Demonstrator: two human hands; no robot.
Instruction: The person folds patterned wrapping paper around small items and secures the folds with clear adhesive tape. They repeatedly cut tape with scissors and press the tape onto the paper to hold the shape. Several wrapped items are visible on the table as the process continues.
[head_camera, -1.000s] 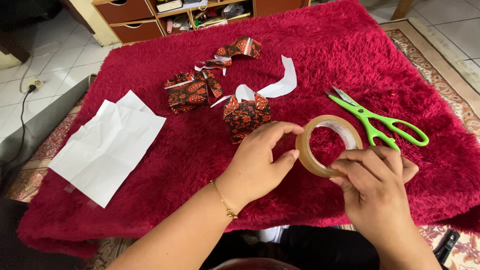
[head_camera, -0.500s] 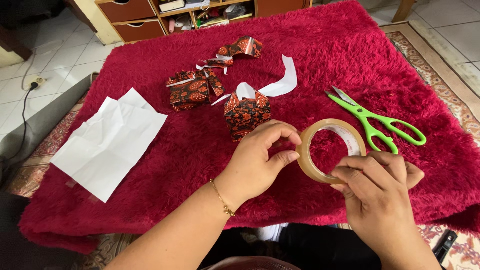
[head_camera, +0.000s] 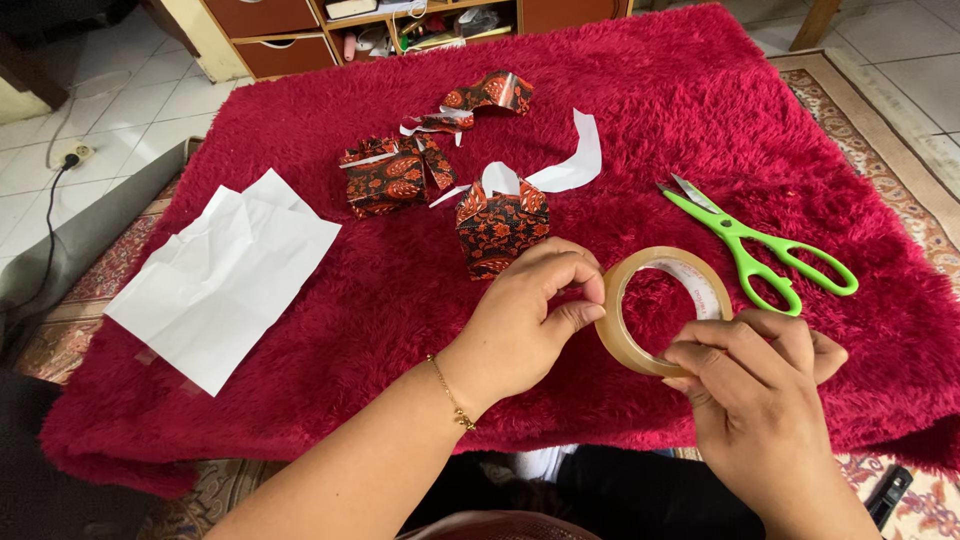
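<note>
I've got the tape roll up between both hands: right hand pinching its lower rim, left hand pinching the outer edge. Feels like it'd be light, stiff, sticky; grip the rim. Scissors just beyond my right hand.

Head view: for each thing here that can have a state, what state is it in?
Tape roll: held upright above the rug by both hands.
Left hand: thumb and forefinger pinched at the roll's rim.
Right hand: gripping the roll's lower edge.
Scissors: slightly open, lying flat.
Wrapped box: wrapped, top flaps sticking up.
Second wrapped box: lying with loose flaps.
White paper: unfolded, creased, lying flat.
</note>
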